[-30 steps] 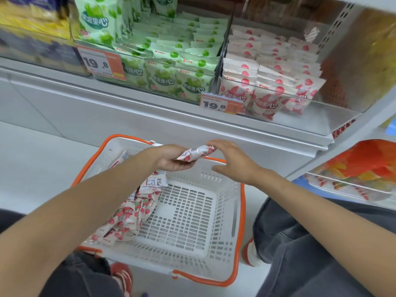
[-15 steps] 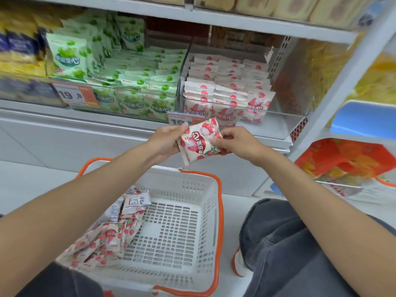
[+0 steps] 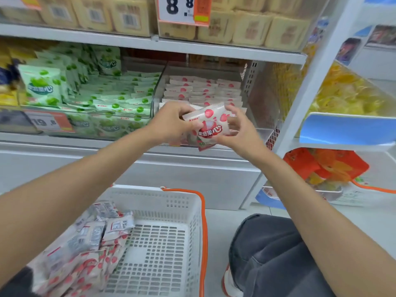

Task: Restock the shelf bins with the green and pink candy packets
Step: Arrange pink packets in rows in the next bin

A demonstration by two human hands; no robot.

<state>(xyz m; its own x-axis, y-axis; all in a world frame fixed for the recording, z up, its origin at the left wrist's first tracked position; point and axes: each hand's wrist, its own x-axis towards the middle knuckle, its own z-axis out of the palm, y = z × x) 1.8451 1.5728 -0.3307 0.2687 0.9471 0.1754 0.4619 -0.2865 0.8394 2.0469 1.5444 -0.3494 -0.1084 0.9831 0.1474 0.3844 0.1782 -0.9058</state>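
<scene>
I have the pink packet (image 3: 211, 126) pinched between my left hand (image 3: 171, 123) and right hand (image 3: 237, 133), just before the pink bin (image 3: 249, 82); I'd keep it upright, slotting it in front of the rows; more packets wait in the basket (image 3: 182, 202).

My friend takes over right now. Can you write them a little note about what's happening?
Both the left grip and right grip hold one pink packet, in front of the pink bin.
The green bin looks full. The pink bin has stacked rows and bare space at its front right.
The basket has a pile of pink packets on its left side; no green ones seen.
To do: put this packet in, then the pile.
</scene>
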